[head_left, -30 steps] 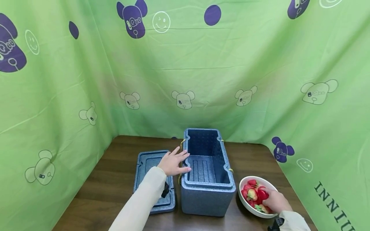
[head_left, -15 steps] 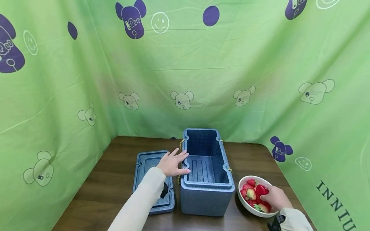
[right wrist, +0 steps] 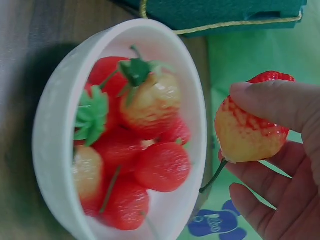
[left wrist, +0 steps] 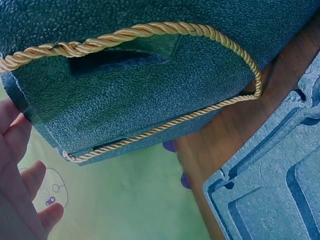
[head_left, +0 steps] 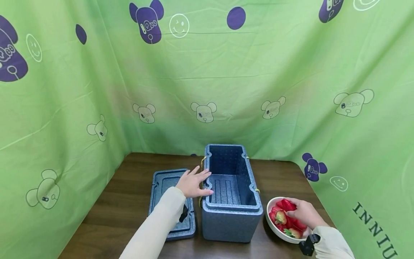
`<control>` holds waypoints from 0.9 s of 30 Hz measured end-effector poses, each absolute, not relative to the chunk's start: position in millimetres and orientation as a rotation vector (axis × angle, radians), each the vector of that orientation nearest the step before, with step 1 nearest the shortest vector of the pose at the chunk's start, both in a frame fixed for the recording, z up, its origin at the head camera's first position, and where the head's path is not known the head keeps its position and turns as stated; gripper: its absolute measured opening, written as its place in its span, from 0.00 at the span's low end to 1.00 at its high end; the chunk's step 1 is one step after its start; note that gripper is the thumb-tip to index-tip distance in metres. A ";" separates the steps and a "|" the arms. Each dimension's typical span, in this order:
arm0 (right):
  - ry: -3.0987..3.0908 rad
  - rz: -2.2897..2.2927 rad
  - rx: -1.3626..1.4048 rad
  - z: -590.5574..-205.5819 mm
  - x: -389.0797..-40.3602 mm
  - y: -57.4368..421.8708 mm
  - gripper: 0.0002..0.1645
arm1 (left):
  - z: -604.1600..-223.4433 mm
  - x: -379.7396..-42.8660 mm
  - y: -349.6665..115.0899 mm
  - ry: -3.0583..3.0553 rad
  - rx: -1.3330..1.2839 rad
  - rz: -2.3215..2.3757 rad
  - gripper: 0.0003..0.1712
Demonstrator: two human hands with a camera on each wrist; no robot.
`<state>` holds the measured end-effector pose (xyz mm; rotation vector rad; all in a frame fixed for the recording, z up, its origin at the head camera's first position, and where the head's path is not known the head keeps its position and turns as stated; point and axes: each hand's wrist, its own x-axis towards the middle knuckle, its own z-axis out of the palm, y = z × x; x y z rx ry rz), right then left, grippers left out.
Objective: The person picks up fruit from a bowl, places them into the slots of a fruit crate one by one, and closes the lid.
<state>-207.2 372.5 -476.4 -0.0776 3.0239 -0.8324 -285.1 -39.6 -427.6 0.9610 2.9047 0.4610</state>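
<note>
R hand [head_left: 306,214] had 1 strawberry [right wrist: 252,129] pinched just above the bowl [right wrist: 52,135]; other berries [right wrist: 162,166] prob all left tbh. Lid [head_left: 164,182] was off, box [head_left: 228,226] had none vis inside. L hand [head_left: 191,184], fingers spread, was at its rim.

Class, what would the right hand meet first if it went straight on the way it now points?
The right hand, holding a strawberry, would probably meet the far rim of the white bowl first; if it passes above that, the blue foam box. Its height is hard to judge.
</note>
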 end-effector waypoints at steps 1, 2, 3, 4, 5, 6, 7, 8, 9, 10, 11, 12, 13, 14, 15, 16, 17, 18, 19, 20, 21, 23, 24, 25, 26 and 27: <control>3.024 -0.842 -0.075 -474.1 -207.8 371.9 0.30 | -427.6 -285.3 -39.5 2.900 0.957 0.464 0.44; 3.022 -0.849 -0.077 -471.0 -208.6 371.3 0.31 | -427.2 -285.1 -39.3 2.898 0.955 0.467 0.44; 3.018 -0.852 -0.079 -468.4 -209.1 370.8 0.31 | -426.7 -284.8 -39.2 2.896 0.955 0.475 0.44; 3.012 -0.853 -0.079 -465.7 -209.6 370.0 0.31 | -426.6 -284.6 -39.1 2.894 0.956 0.486 0.44; 3.008 -0.856 -0.075 -462.8 -210.0 368.9 0.31 | -426.5 -284.3 -39.0 2.893 0.953 0.486 0.44; 3.003 -0.859 -0.071 -460.1 -210.4 367.7 0.31 | -426.4 -284.1 -39.0 2.892 0.950 0.489 0.44; 2.997 -0.863 -0.068 -457.3 -210.8 366.4 0.31 | -426.3 -283.9 -38.9 2.891 0.948 0.491 0.44; 2.993 -0.861 -0.073 -454.5 -211.3 365.3 0.31 | -426.3 -283.7 -38.9 2.892 0.949 0.497 0.44; 2.995 -0.855 -0.079 -452.1 -211.5 364.1 0.31 | -426.3 -283.6 -39.0 2.891 0.949 0.500 0.44; 2.997 -0.853 -0.088 -449.9 -212.1 363.1 0.31 | -426.5 -283.6 -39.1 2.891 0.950 0.504 0.44; 2.999 -0.852 -0.095 -447.6 -212.6 362.3 0.30 | -426.5 -283.5 -39.2 2.891 0.949 0.505 0.44; 2.998 -0.843 -0.103 -445.5 -213.7 361.9 0.30 | -426.6 -283.7 -39.3 2.891 0.950 0.508 0.43; 3.000 -0.836 -0.114 -443.2 -214.7 361.4 0.30 | -426.7 -283.7 -39.4 2.890 0.950 0.510 0.43; 3.007 -0.820 -0.131 -440.9 -215.9 361.0 0.30 | -426.8 -283.7 -39.5 2.889 0.951 0.514 0.43; 3.009 -0.814 -0.136 -438.6 -217.3 360.3 0.30 | -426.7 -283.5 -39.7 2.889 0.951 0.515 0.43; 3.006 -0.812 -0.138 -436.1 -218.8 359.5 0.30 | -426.8 -283.6 -39.8 2.888 0.952 0.518 0.43; 3.008 -0.805 -0.145 -433.4 -220.1 358.5 0.30 | -426.6 -283.6 -39.9 2.888 0.952 0.521 0.43; 3.009 -0.799 -0.160 -431.3 -221.2 357.4 0.30 | -426.7 -283.4 -40.1 2.887 0.953 0.526 0.43; 3.014 -0.792 -0.173 -429.1 -222.0 356.0 0.30 | -426.5 -283.0 -40.2 2.887 0.953 0.527 0.43; 3.019 -0.784 -0.190 -427.2 -222.9 354.6 0.29 | -426.3 -282.9 -40.2 2.887 0.953 0.527 0.43; 3.017 -0.788 -0.195 -425.3 -223.5 352.9 0.30 | -426.2 -282.7 -40.3 2.888 0.956 0.523 0.43; 3.024 -0.781 -0.229 -421.1 -225.2 349.7 0.30 | -425.3 -283.0 -40.1 2.891 0.960 0.511 0.43; 3.024 -0.779 -0.245 -419.2 -226.2 348.0 0.30 | -425.0 -283.0 -40.0 2.893 0.963 0.500 0.43; 3.026 -0.778 -0.258 -417.4 -227.1 346.2 0.30 | -424.7 -283.0 -39.9 2.894 0.966 0.488 0.43; 3.025 -0.777 -0.276 -415.9 -228.4 344.5 0.31 | -424.4 -282.9 -39.8 2.896 0.968 0.476 0.43; 3.023 -0.776 -0.288 -414.2 -229.3 342.7 0.31 | -424.1 -282.8 -39.7 2.896 0.970 0.465 0.43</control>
